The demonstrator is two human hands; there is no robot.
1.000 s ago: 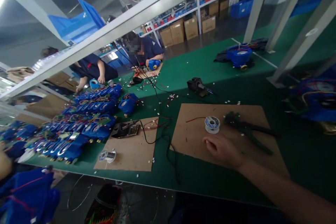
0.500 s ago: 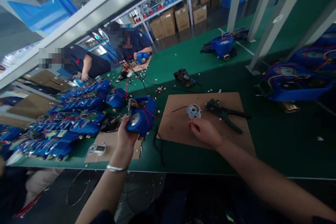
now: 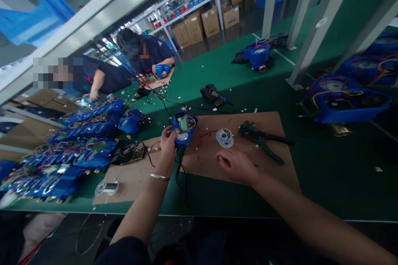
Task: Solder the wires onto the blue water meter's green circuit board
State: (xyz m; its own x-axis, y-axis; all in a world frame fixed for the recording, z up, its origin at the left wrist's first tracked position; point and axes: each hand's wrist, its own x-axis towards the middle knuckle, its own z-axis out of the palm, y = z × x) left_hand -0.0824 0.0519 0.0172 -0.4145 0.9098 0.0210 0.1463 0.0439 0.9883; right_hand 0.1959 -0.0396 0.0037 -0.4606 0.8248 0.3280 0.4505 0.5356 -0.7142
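My left hand (image 3: 168, 143) is closed on the edge of a blue water meter (image 3: 184, 137), whose green circuit board, white dial and colored wires face up. Thin red wires trail from the meter over a brown cardboard sheet (image 3: 205, 165). Over that sheet my right hand (image 3: 236, 165) is curled, fingertips pressed together; whatever they may hold is hidden. Just beyond its knuckles stands a spool of solder wire (image 3: 224, 137). Green-and-black wire strippers (image 3: 264, 138) lie to the right of the spool.
Several blue meters (image 3: 90, 149) crowd the left of the green table. A second spool (image 3: 107, 187) lies on cardboard at lower left. A black tool holder (image 3: 215, 95) stands behind. More meters (image 3: 345, 95) sit at right by metal posts. Two people (image 3: 146, 54) work across the table.
My left hand has moved the blue meter rightward to the cardboard's edge and turned it, so its circuit board now shows. My right hand stays curled by the spool. The view has shifted slightly.
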